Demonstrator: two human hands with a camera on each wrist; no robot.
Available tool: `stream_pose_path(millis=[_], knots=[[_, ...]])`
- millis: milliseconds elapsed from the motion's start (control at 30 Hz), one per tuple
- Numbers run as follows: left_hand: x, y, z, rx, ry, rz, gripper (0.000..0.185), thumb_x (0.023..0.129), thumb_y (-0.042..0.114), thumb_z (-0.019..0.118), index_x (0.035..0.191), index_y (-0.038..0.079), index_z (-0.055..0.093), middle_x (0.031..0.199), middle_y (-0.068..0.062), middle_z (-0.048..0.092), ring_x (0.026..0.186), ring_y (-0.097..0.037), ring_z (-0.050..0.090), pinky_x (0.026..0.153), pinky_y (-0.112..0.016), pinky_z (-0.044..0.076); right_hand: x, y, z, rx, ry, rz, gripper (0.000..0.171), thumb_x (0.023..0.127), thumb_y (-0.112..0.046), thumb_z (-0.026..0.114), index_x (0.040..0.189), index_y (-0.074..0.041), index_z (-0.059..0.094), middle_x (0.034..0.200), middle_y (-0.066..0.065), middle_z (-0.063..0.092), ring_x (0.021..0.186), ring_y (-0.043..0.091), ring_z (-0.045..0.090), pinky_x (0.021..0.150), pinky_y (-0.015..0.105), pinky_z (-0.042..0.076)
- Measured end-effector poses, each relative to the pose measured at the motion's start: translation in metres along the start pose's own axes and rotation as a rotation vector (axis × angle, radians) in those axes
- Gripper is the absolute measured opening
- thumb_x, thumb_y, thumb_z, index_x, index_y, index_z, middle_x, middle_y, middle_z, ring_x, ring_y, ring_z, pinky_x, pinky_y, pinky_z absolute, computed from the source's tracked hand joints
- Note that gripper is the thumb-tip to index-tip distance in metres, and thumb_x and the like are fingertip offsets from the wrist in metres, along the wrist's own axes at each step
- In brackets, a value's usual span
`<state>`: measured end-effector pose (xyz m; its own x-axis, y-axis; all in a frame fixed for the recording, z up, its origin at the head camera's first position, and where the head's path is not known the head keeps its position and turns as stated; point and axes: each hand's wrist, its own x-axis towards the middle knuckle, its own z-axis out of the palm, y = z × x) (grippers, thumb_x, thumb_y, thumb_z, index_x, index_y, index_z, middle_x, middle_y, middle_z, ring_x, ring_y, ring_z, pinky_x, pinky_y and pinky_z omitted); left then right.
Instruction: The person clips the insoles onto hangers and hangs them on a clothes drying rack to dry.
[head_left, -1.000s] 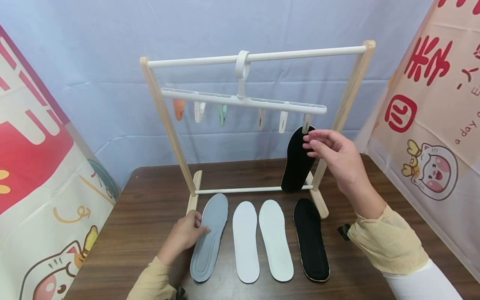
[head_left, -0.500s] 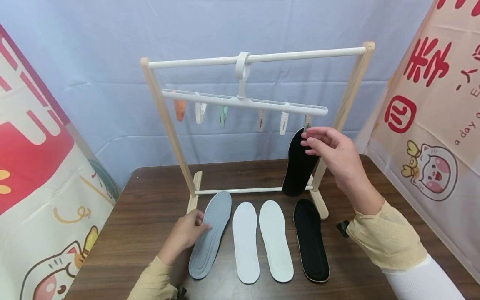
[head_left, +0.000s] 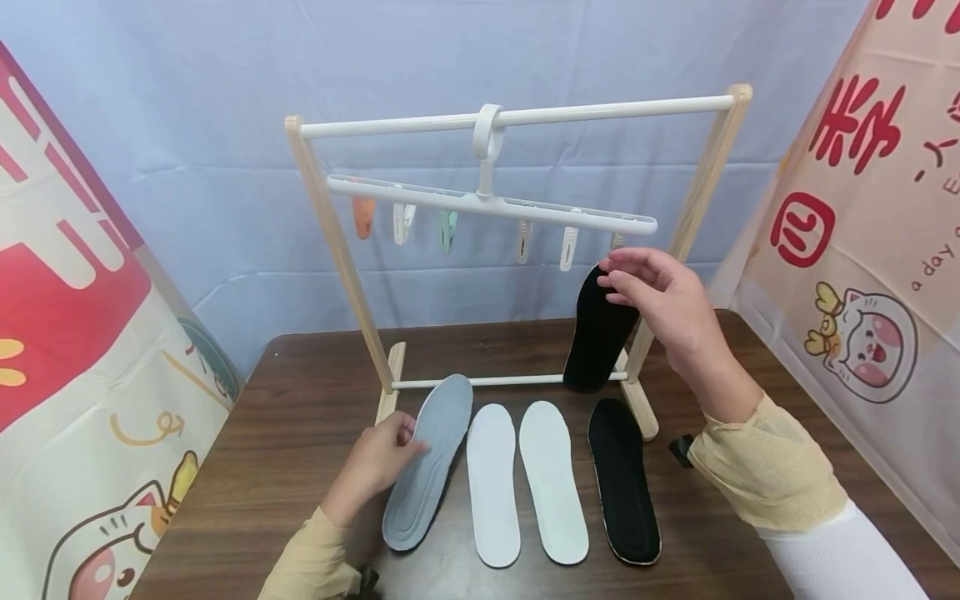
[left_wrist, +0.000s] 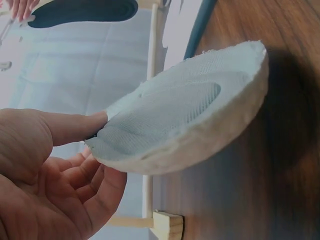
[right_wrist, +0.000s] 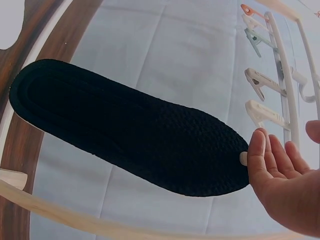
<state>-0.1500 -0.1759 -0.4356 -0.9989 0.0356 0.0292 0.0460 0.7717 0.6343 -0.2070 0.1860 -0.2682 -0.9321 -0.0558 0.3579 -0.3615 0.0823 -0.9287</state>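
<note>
Head view. The left hand (head_left: 378,467) is gripping the grey insole (head_left: 429,462) at its outer edge, thumb on the upper face and fingers curled beneath, as the left wrist view confirms (left_wrist: 185,110). That edge of the insole is tilting up off the dark wooden counter (head_left: 285,417) while its heel end is resting near the front edge.

The right hand (head_left: 660,300) is hovering at the top of the hanging black insole (head_left: 597,333), fingers relaxed and straight, grasping nothing. In the right wrist view the fingertips (right_wrist: 257,150) are lying just beside the insole's toe end (right_wrist: 125,125), next to the small pale clip tip showing there; whether they are touching the fabric cannot be told.

The hanging black insole is dangling from the rightmost clip of the white clip hanger (head_left: 491,204), its lower end reaching down to the lower crossbar of the wooden rack (head_left: 330,250). The hanger is hooking over the rack's white top rail, and its other clips are hanging free.

Two white insoles (head_left: 521,479) are lying side by side on the counter, between the grey insole and a second black insole (head_left: 622,479), which is lying flat at the right of the row.
</note>
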Motion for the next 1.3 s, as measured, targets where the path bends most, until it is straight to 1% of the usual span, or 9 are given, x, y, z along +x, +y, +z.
stream_pose_path(millis=[233,400,533,700,800,900,967,1167,1300], knots=[[0.002,0.006,0.000,-0.010,0.019,0.055,0.020,0.089,0.019,0.078,0.097,0.010,0.062,0.081,0.004,0.056,0.074,-0.013,0.052,0.067,-0.032,0.044,0.002,0.001,0.001,0.035,-0.046,-0.015,0.029,0.100,-0.011,0.063,0.128,-0.007,0.058,0.116,-0.003,0.068,0.103,0.013,0.069,0.085,0.021,0.055],[0.003,0.011,-0.001,-0.018,0.016,0.043,0.020,0.090,0.021,0.077,0.097,0.011,0.061,0.081,0.003,0.057,0.073,-0.014,0.052,0.065,-0.032,0.045,0.004,0.000,0.003,0.017,-0.046,-0.004,0.032,0.099,-0.011,0.064,0.131,-0.006,0.057,0.117,-0.004,0.068,0.103,0.013,0.069,0.086,0.021,0.055],[0.003,0.014,-0.001,-0.029,0.016,0.039,0.020,0.091,0.021,0.077,0.097,0.012,0.060,0.080,0.003,0.055,0.072,-0.015,0.051,0.065,-0.032,0.044,0.006,-0.001,0.004,-0.014,-0.047,0.004,0.037,0.100,-0.014,0.064,0.134,-0.002,0.055,0.120,-0.002,0.066,0.104,0.012,0.068,0.086,0.021,0.055],[0.006,0.018,0.001,-0.034,0.033,0.084,0.019,0.090,0.020,0.077,0.096,0.013,0.060,0.080,0.005,0.056,0.072,-0.012,0.051,0.067,-0.031,0.044,0.009,-0.003,0.007,-0.054,-0.054,0.013,0.043,0.101,-0.015,0.062,0.139,0.001,0.051,0.124,0.001,0.064,0.105,0.010,0.068,0.087,0.021,0.054],[0.008,0.021,0.002,-0.032,0.049,0.118,0.018,0.090,0.019,0.077,0.096,0.013,0.061,0.080,0.006,0.056,0.071,-0.010,0.051,0.066,-0.030,0.044,0.010,-0.005,0.009,-0.072,-0.061,0.027,0.046,0.102,-0.015,0.061,0.143,0.001,0.047,0.131,0.010,0.061,0.104,0.007,0.068,0.087,0.021,0.054],[0.009,0.024,0.001,-0.035,0.056,0.129,0.018,0.089,0.019,0.077,0.095,0.013,0.061,0.080,0.006,0.057,0.070,-0.011,0.051,0.067,-0.031,0.044,0.012,-0.005,0.010,-0.084,-0.075,0.047,0.051,0.102,-0.015,0.059,0.148,0.001,0.042,0.141,0.020,0.055,0.103,0.004,0.067,0.088,0.020,0.053],[0.010,0.028,0.001,-0.035,0.054,0.133,0.018,0.090,0.019,0.077,0.096,0.013,0.061,0.080,0.006,0.057,0.071,-0.011,0.052,0.068,-0.032,0.044,0.012,-0.006,0.011,-0.085,-0.085,0.059,0.054,0.102,-0.016,0.059,0.150,0.001,0.040,0.145,0.024,0.052,0.105,0.004,0.066,0.089,0.020,0.053],[0.013,0.036,0.001,-0.032,0.040,0.132,0.018,0.090,0.020,0.076,0.097,0.013,0.061,0.082,0.006,0.059,0.072,-0.010,0.054,0.070,-0.032,0.046,0.017,-0.008,0.016,-0.120,-0.092,0.096,0.057,0.101,-0.018,0.063,0.152,-0.003,0.041,0.149,0.019,0.050,0.116,0.010,0.062,0.093,0.023,0.053],[0.015,0.039,0.002,-0.030,0.034,0.140,0.018,0.091,0.021,0.076,0.098,0.013,0.061,0.083,0.006,0.059,0.071,-0.010,0.054,0.068,-0.032,0.046,0.019,-0.008,0.018,-0.132,-0.096,0.110,0.059,0.101,-0.017,0.063,0.152,-0.003,0.039,0.151,0.018,0.050,0.119,0.011,0.060,0.094,0.024,0.052]])
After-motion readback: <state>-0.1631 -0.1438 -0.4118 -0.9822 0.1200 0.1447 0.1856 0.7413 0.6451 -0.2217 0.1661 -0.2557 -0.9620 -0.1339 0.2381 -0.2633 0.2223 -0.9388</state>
